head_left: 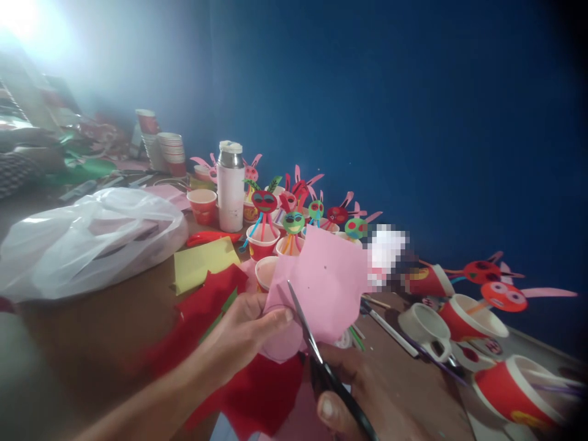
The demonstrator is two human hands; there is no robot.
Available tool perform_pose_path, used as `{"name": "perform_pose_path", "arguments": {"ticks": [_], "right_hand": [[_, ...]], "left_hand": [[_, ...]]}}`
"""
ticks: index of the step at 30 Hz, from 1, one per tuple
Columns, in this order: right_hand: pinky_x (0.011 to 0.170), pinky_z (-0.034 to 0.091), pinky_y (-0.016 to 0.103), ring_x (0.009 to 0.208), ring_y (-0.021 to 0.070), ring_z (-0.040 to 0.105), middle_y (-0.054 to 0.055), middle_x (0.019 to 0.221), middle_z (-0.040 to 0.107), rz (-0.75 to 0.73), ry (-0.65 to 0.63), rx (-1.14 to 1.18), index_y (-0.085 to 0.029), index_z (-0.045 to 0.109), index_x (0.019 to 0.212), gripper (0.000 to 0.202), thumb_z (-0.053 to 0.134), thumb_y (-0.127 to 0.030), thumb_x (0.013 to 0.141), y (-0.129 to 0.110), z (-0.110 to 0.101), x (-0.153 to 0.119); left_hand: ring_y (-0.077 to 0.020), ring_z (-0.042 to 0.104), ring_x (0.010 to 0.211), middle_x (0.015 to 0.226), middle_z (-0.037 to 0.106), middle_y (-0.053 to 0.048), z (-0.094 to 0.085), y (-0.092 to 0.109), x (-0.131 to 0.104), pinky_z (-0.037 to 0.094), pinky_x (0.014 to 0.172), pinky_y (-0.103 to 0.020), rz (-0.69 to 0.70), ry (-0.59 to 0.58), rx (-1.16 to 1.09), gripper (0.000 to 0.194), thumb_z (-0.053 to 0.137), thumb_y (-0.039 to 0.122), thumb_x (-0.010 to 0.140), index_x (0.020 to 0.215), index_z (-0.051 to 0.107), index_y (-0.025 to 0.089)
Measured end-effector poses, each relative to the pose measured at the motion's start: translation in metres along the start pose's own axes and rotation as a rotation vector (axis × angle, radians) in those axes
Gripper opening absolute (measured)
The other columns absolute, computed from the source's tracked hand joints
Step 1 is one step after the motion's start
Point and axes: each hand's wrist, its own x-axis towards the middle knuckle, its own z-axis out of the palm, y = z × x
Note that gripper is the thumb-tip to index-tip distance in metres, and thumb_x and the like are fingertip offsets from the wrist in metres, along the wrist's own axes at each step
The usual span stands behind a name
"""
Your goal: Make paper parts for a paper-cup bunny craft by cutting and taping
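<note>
Pink paper (328,285) is pinched between the thumb and fingers of my left hand (248,334), near a round outline drawn on it. Black-handled scissors (307,331) are in my right hand (353,392), lower right of my left hand. Their blades lie against the pink paper beside my left thumb, pointing up and left. Below my hands is red paper (266,392), with a green strip (225,312) on its upper part. A yellow sheet (204,263) lies just beyond the red paper.
A plastic bag (101,239) lies at left. Behind stand a white flask (230,196), stacked cups (172,153) and paper cups holding colourful paper faces (294,222). A white mug (425,327) and more red cups (512,389) stand at right. A person's sleeve (18,171) shows far left.
</note>
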Motion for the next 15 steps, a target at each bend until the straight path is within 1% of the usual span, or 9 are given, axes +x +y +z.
{"name": "perform_pose_path", "arguments": {"ticks": [3, 7, 10, 15], "right_hand": [[0.056, 0.043, 0.025, 0.067, 0.0185, 0.050, 0.004, 0.072, 0.057, -0.021, -0.004, 0.028, -0.015, 0.063, 0.100, 0.055, 0.060, -0.060, 0.069, -0.001, -0.002, -0.001], [0.060, 0.047, 0.026, 0.068, 0.0201, 0.054, 0.005, 0.074, 0.062, 0.022, -0.037, 0.036, -0.016, 0.065, 0.099, 0.058, 0.065, -0.062, 0.065, -0.011, -0.006, -0.001], [0.058, 0.046, 0.025, 0.072, 0.0222, 0.056, 0.005, 0.072, 0.061, 0.031, -0.036, -0.005, -0.016, 0.066, 0.099, 0.059, 0.065, -0.064, 0.063, -0.016, -0.008, -0.002], [0.061, 0.045, 0.028, 0.071, 0.0227, 0.056, 0.007, 0.078, 0.063, 0.019, -0.028, -0.013, -0.016, 0.065, 0.103, 0.060, 0.064, -0.063, 0.065, -0.012, -0.006, -0.003]], "left_hand": [[-0.0061, 0.039, 0.045, 0.052, 0.049, 0.002, 0.000, 0.002, -0.001, 0.026, 0.042, -0.018, -0.001, 0.012, 0.020, 0.031, 0.060, 0.037, 0.077, 0.060, 0.058, 0.011], [-0.0052, 0.034, 0.042, 0.048, 0.043, 0.004, 0.001, 0.005, -0.001, 0.022, 0.039, -0.018, -0.011, 0.031, 0.054, 0.034, 0.061, 0.039, 0.074, 0.053, 0.053, 0.013], [-0.0052, 0.034, 0.042, 0.048, 0.044, 0.003, 0.000, 0.005, 0.000, 0.022, 0.039, -0.018, -0.016, 0.035, 0.084, 0.034, 0.061, 0.040, 0.073, 0.054, 0.053, 0.012], [-0.0060, 0.037, 0.043, 0.049, 0.046, 0.002, -0.002, 0.004, 0.001, 0.024, 0.039, -0.018, -0.031, 0.013, 0.126, 0.032, 0.058, 0.039, 0.074, 0.057, 0.056, 0.012]]}}
